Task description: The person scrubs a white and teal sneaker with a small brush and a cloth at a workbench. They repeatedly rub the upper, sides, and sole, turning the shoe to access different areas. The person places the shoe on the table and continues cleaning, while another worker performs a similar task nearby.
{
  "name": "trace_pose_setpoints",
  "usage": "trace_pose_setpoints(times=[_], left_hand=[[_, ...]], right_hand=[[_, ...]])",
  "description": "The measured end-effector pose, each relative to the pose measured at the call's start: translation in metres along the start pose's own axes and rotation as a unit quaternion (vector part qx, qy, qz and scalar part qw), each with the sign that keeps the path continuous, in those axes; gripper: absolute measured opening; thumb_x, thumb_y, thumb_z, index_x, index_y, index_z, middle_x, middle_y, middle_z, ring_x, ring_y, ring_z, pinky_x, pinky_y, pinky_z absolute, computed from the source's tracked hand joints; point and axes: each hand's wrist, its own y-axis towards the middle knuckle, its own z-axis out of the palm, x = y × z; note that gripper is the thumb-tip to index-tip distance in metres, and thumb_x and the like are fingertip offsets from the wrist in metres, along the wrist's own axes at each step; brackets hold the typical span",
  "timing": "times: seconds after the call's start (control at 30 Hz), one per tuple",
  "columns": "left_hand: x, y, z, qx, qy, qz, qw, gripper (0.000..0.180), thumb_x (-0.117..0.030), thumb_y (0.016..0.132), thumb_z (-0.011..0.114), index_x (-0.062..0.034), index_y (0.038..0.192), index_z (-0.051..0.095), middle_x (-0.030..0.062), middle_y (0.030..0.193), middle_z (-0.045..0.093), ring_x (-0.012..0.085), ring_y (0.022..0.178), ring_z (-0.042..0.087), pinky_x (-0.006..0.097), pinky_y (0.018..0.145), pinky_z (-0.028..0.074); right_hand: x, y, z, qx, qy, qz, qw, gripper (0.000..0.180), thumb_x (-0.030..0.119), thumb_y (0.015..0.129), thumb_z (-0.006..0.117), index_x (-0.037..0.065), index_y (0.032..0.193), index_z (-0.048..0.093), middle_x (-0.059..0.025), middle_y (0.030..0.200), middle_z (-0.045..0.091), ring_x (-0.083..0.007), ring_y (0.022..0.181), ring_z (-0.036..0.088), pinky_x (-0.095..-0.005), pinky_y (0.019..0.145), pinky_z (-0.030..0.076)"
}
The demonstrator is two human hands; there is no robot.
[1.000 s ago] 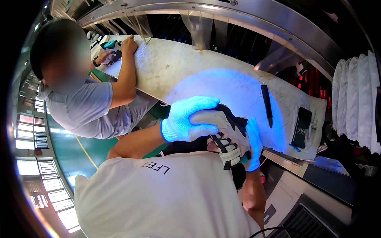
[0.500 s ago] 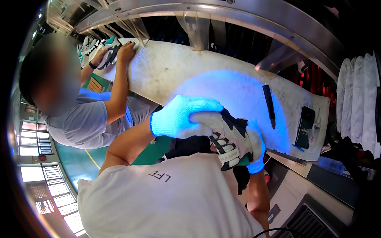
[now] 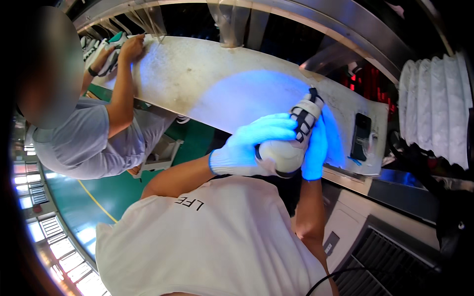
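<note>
A white and grey sneaker [image 3: 283, 154] with black trim and pale straps over its top is held between my two gloved hands, above the near edge of the work table. Its rounded toe points toward me, and the strapped end leans away over the table. My left hand [image 3: 264, 140], in a white knit glove lit blue, lies across the toe and left side with fingers closed round it. Along the opposite side, my right hand [image 3: 316, 150], gloved the same way, presses against the shoe; some of its fingers are hidden behind it.
A blue light patch falls on the pale worn table [image 3: 197, 74]. A dark phone [image 3: 361, 136] lies at its right end, near a pleated white hose [image 3: 434, 108]. A metal frame [image 3: 340, 34] runs along the back. At left, a co-worker [image 3: 74, 138] handles another sneaker [image 3: 112, 52].
My hands have turned the sneaker so its toe faces me and its top shows. The black pen-like tool seen on the table before is no longer plainly visible. The whole view has shifted slightly.
</note>
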Motion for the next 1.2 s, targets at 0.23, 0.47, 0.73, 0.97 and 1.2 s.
trace_pose_setpoints(times=[0.23, 0.47, 0.73, 0.97, 1.2], left_hand=[[-0.014, 0.045, 0.093, -0.021, 0.087, 0.147, 0.985, 0.062, -0.034, 0.078, 0.099, -0.0113, 0.13, 0.075, 0.0121, 0.138, 0.073, 0.0391, 0.139, 0.066, 0.06, 0.121, 0.048], [-0.01, 0.069, 0.122, -0.045, 0.108, 0.143, 0.983, 0.068, -0.039, 0.068, 0.1, -0.0104, 0.125, 0.077, 0.015, 0.13, 0.075, 0.0366, 0.124, 0.072, 0.052, 0.11, 0.051], [-0.023, 0.078, 0.11, -0.082, 0.098, 0.146, 0.981, 0.051, -0.037, 0.073, 0.098, -0.0154, 0.115, 0.079, 0.0093, 0.114, 0.075, 0.0314, 0.111, 0.074, 0.047, 0.102, 0.054], [-0.02, 0.07, 0.094, -0.106, 0.091, 0.15, 0.979, 0.05, -0.036, 0.074, 0.1, -0.0174, 0.116, 0.081, 0.0087, 0.119, 0.078, 0.0323, 0.114, 0.075, 0.047, 0.101, 0.055], [-0.004, 0.04, 0.072, -0.115, 0.115, 0.147, 0.976, 0.051, -0.032, 0.076, 0.098, -0.0099, 0.118, 0.08, 0.0133, 0.124, 0.079, 0.0383, 0.121, 0.075, 0.055, 0.111, 0.055]], right_hand=[[0.11, -0.087, 0.003, -0.048, -0.038, -0.211, 0.976, 0.097, 0.053, 0.106, 0.074, -0.009, 0.17, 0.034, -0.0308, 0.171, 0.047, -0.047, 0.157, 0.049, -0.0584, 0.132, 0.04], [0.117, -0.13, -0.007, -0.081, -0.291, -0.268, 0.915, 0.112, 0.047, 0.081, 0.101, -0.007, 0.164, 0.048, -0.0218, 0.159, 0.06, -0.0346, 0.146, 0.06, -0.0483, 0.123, 0.049], [0.114, -0.121, -0.008, -0.05, -0.228, -0.279, 0.932, 0.087, 0.039, 0.089, 0.094, -0.007, 0.154, 0.06, -0.0225, 0.154, 0.065, -0.0357, 0.144, 0.063, -0.0494, 0.122, 0.05], [0.119, -0.113, 0.0, 0.0, -0.139, -0.267, 0.954, 0.059, 0.024, 0.092, 0.087, -0.007, 0.141, 0.073, -0.0213, 0.146, 0.072, -0.0335, 0.144, 0.063, -0.0486, 0.122, 0.048], [0.109, -0.117, 0.057, -0.022, -0.209, -0.321, 0.924, 0.03, 0.013, 0.093, 0.073, -0.006, 0.114, 0.08, -0.0222, 0.126, 0.08, -0.0383, 0.13, 0.072, -0.0548, 0.12, 0.049]])
